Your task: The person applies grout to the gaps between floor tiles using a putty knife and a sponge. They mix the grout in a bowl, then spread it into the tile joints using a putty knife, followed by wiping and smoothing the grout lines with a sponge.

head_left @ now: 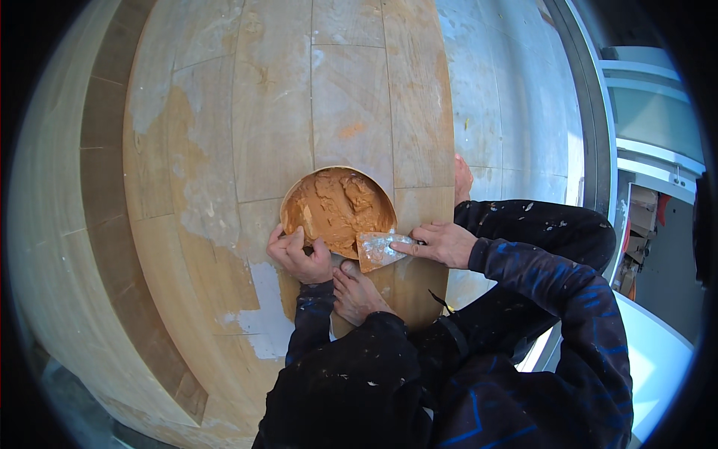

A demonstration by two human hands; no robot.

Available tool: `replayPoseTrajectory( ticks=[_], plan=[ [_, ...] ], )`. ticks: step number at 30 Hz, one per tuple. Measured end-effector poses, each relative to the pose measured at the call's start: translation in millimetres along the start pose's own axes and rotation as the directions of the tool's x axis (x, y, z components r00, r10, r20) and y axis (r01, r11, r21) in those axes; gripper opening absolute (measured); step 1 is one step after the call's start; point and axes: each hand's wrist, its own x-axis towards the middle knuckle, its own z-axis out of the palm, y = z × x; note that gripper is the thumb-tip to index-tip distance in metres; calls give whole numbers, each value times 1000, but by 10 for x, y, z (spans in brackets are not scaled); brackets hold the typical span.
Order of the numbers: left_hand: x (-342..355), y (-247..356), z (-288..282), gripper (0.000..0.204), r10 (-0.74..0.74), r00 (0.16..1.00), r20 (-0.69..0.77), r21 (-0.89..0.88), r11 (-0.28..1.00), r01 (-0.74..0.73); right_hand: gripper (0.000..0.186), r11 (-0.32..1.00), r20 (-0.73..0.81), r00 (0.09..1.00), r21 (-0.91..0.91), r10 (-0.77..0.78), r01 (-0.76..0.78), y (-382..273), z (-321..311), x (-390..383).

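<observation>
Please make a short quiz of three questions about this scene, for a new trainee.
1. True or false: the left hand grips the rim of the round bowl of orange-brown putty.
2. What does the right hand hold? A) a brush B) a putty knife C) a hammer
3. Fill in: the bowl rests on a surface of wooden ______.

Key
1. True; the fingers wrap the near left rim.
2. B; its flat blade lies at the bowl's near right edge.
3. Planks, with patches of pale and orange filler.

Left hand (299,256) grips rim of putty bowl (338,210) – right hand (443,243) holds scraper (379,251) at bowl edge, over wooden panel (269,135)
</observation>
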Motion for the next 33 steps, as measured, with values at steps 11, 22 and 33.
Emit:
replayPoseTrajectory(
  ticks=[11, 22, 33],
  plan=[
    [5, 36, -28, 41, -27, 1000, 5, -28, 999, 27, 75, 999, 83, 996, 34, -28, 25, -131, -365, -688],
    [-23, -2, -80, 41, -24, 998, 56, -54, 998, 27, 25, -85, 300, 855, 953, 423, -292, -384, -442, -26],
    [-40, 3, -32, 40, -60, 998, 32, -53, 997, 61, 81, 987, -173, 985, -157, 15, -42, -41, 23, 143]
  ],
)
